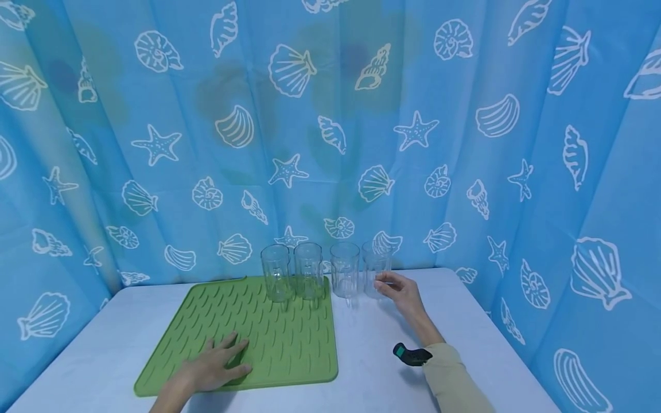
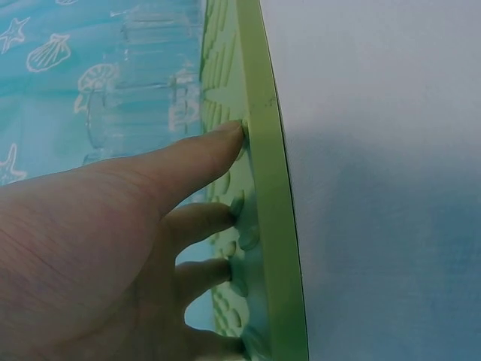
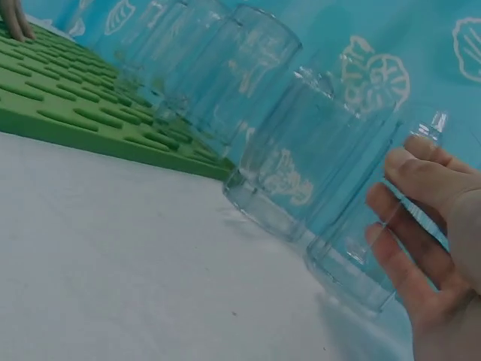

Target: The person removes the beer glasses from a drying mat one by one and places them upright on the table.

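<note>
Four clear glass mugs stand upright in a row at the back. My right hand (image 1: 400, 291) is at the rightmost glass mug (image 1: 375, 261); its thumb and index finger pinch the side of it, near what looks like the handle. In the right wrist view the other fingers (image 3: 398, 259) lie against that mug, whose base is on the table. Beside it stands another mug (image 1: 344, 269) on the cloth. Two more, a mug (image 1: 308, 269) and a mug (image 1: 276, 272), stand on the green ridged mat (image 1: 268, 355). My left hand (image 1: 214, 362) rests spread near the mat's front edge, fingertips touching it.
A white cloth (image 1: 372, 367) covers the table. Behind and to both sides hangs a blue curtain (image 1: 330, 172) with white shell and starfish prints. A dark strap-like piece with a green patch (image 1: 411, 354) juts out from the right sleeve (image 1: 454, 376).
</note>
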Motion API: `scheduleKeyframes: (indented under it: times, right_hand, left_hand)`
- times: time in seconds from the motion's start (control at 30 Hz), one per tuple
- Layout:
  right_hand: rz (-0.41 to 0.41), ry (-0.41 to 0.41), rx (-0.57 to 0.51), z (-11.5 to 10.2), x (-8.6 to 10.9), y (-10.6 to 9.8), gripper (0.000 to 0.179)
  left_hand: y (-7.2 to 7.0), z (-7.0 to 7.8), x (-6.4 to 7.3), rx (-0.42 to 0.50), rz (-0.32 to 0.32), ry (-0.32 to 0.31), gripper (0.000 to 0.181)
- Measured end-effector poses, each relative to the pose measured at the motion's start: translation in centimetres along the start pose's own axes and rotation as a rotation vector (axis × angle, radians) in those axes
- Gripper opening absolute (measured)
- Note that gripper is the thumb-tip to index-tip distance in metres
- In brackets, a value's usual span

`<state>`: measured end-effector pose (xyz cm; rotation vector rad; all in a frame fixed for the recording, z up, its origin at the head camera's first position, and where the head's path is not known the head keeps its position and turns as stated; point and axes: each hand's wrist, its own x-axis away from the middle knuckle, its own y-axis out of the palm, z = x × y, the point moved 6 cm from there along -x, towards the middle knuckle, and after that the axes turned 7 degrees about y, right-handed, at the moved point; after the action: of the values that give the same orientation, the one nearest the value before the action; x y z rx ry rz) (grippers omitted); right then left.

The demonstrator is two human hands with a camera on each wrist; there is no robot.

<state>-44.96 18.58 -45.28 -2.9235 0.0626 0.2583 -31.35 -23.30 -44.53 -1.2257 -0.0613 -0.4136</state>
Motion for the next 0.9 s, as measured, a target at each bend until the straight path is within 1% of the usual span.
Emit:
scheduleKeyframes:
  times: [0.13,0.27,0.33,0.5,0.7,0.9]
  right_hand:
    - [-0.020,0.074,0.020,0.9,-0.3,-0.1,0.032]
    - [-0.010,0.148,0.018,1.7,-0.6,-0.4,0.037]
    - [-0.008,0.169,0.009,1.9,-0.6,-0.5,0.038]
    - [0.008,0.194,0.006,1.9,-0.4,-0.5,0.038]
    - [0.046,0.180,0.005,0.9,0.2,-0.5,0.035]
    - [0.076,0.215,0.084,0.2,0.5,-0.5,0.036]
  left_hand:
    - [0.0,0.0,0.0,-0.005,0.002,-0.002,0.078]
    - [0.1,-0.2,-0.2,-0.010,0.002,-0.004,0.077]
    - [0.1,-0.3,-0.2,-0.016,0.003,-0.006,0.077]
    - [0.2,-0.4,-0.1,-0.023,0.001,-0.005,0.078]
    - [0.4,-0.6,-0.2,-0.016,0.001,-0.004,0.077]
    - [0.4,-0.6,-0.2,-0.013,0.006,-0.006,0.077]
